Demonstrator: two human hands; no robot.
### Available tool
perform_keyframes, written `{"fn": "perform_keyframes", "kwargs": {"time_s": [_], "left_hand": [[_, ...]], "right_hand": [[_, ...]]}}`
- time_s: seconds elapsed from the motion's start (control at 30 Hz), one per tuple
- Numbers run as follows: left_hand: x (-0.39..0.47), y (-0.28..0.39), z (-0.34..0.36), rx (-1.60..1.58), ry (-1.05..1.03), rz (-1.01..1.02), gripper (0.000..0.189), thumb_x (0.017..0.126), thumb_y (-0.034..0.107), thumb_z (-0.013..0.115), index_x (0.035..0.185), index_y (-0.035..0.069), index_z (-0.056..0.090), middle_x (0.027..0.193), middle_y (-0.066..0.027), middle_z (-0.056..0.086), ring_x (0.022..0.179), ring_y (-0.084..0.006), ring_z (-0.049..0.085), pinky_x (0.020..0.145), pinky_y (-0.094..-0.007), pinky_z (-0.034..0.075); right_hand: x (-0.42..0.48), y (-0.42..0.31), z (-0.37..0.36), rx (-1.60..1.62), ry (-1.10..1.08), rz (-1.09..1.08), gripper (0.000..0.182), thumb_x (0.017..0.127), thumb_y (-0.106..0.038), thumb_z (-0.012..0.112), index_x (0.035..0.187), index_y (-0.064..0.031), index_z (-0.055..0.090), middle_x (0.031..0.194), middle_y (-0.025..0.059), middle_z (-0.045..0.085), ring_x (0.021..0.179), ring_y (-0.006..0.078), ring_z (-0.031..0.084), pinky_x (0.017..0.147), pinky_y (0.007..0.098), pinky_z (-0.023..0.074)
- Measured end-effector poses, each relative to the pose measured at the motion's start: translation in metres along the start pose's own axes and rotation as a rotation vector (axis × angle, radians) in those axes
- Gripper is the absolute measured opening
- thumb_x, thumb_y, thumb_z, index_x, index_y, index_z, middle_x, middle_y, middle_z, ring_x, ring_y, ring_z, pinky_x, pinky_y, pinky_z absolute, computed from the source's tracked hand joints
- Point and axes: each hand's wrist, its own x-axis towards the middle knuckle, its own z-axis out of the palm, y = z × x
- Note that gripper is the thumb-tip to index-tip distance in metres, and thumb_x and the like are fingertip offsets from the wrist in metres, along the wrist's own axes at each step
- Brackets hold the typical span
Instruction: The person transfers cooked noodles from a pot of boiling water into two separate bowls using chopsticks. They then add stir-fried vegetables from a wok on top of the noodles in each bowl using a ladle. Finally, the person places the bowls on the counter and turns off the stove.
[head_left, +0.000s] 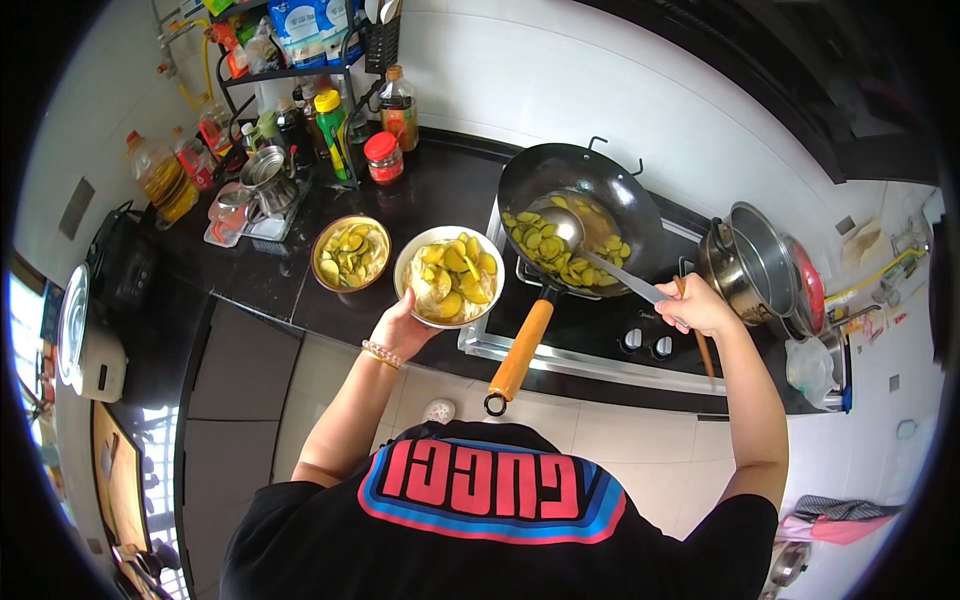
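Observation:
My left hand (401, 330) grips the near-left rim of a white bowl (491, 304), its thumb up along the side. Noodles topped with sliced green vegetable (454, 259), perhaps cucumber or zucchini, fill it. My right hand (697, 306) is closed around the handle of a metal ladle (634, 279), with brown chopsticks (703, 354) also in its grasp. The ladle's bowl rests inside a black wok (630, 202), among vegetable slices (544, 244) and yellowish broth (600, 217). A second, brown-rimmed bowl (315, 270) of noodles and slices stands left of the white one.
The wok's wooden handle (521, 352) juts toward me over the edge of the gas stove (600, 322). Stacked metal pots (720, 262) stand on the right. Behind the bowls are a red-lidded jar (384, 161), several bottles and a black rack (281, 73). A rice cooker (101, 367) sits far left.

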Motion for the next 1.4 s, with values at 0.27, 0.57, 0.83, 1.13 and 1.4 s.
{"fn": "perform_keyframes", "kwargs": {"time_s": [0.27,0.57,0.83,1.13,1.4], "left_hand": [[0.004,-0.001,-0.002,-0.033,0.019,-0.020,0.066,0.076,0.038,0.060,0.128,0.009,0.031,0.127,-0.0084,0.040,0.118,-0.0247,0.037,0.097,-0.0441,0.031],[0.011,-0.004,0.007,-0.042,-0.013,-0.042,0.065,0.077,0.037,0.059,0.127,0.007,0.032,0.127,-0.0096,0.041,0.118,-0.0255,0.038,0.098,-0.0439,0.030],[0.027,-0.010,-0.002,-0.058,0.040,-0.064,0.062,0.077,0.035,0.060,0.125,0.004,0.035,0.123,-0.0107,0.044,0.115,-0.0253,0.041,0.098,-0.0434,0.029],[0.041,-0.008,0.004,0.009,0.094,-0.066,0.064,0.076,0.040,0.059,0.125,0.007,0.035,0.124,-0.0105,0.043,0.115,-0.0262,0.041,0.097,-0.0446,0.031],[0.045,-0.005,0.017,-0.047,0.087,-0.066,0.055,0.077,0.036,0.060,0.117,0.002,0.043,0.114,-0.0113,0.052,0.108,-0.0231,0.048,0.096,-0.0424,0.032]], "right_hand": [[-0.005,-0.003,-0.004,0.300,0.149,0.083,0.007,0.075,-0.004,0.057,0.074,0.0028,0.056,0.053,0.0060,0.048,0.037,0.0091,0.039,0.034,0.0199,0.0249],[-0.013,0.003,-0.023,0.569,0.180,0.207,0.009,0.075,-0.004,0.057,0.079,-0.0022,0.050,0.054,0.0057,0.047,0.037,0.0074,0.036,0.032,0.0198,0.0227],[-0.054,-0.029,-0.015,0.629,0.112,0.111,0.010,0.077,-0.009,0.058,0.079,-0.0049,0.049,0.055,0.0053,0.047,0.037,0.0072,0.035,0.032,0.0190,0.0221],[-0.087,-0.078,0.032,0.460,-0.051,-0.005,0.028,0.079,-0.006,0.053,0.103,0.0070,0.054,0.053,0.0056,0.048,0.036,0.0058,0.035,0.033,0.0172,0.0250],[-0.112,-0.083,0.086,-0.485,0.226,-0.299,0.034,0.072,-0.007,0.057,0.105,0.0035,0.054,0.079,0.0155,0.062,0.057,0.0196,0.060,0.056,0.0305,0.0464]]}}
